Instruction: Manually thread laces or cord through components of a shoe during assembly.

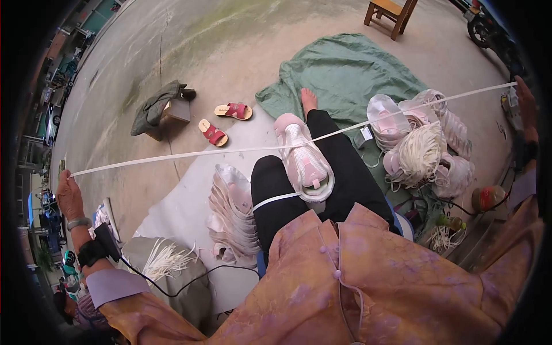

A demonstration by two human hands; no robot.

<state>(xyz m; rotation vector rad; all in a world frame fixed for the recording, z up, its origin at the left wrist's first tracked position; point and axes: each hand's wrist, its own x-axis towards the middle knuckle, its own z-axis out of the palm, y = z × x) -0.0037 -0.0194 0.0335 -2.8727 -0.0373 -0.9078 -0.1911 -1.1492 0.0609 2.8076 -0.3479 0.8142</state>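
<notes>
A pink and white sneaker (305, 158) lies on my lap between my thighs, its heel toward me. A long flat white shoelace (190, 154) runs across the sneaker's throat and stretches nearly straight out to both sides. At the far left my left hand (70, 198) is raised and closed on one end of it. At the far right rim my right hand (524, 112) grips the other end; its fingers are partly lost in the dark edge. Another white strip (276, 200) leads from the sneaker's heel opening over my left thigh.
Nested sneaker uppers (233, 215) stand left of my leg. Several sneakers (388, 123) and a bundle of laces (422, 149) lie at the right on a green cloth (351, 72). More laces (167, 259) lie at lower left. Red sandals (234, 111), a draped box (175, 110) and a wooden chair (388, 14) are ahead.
</notes>
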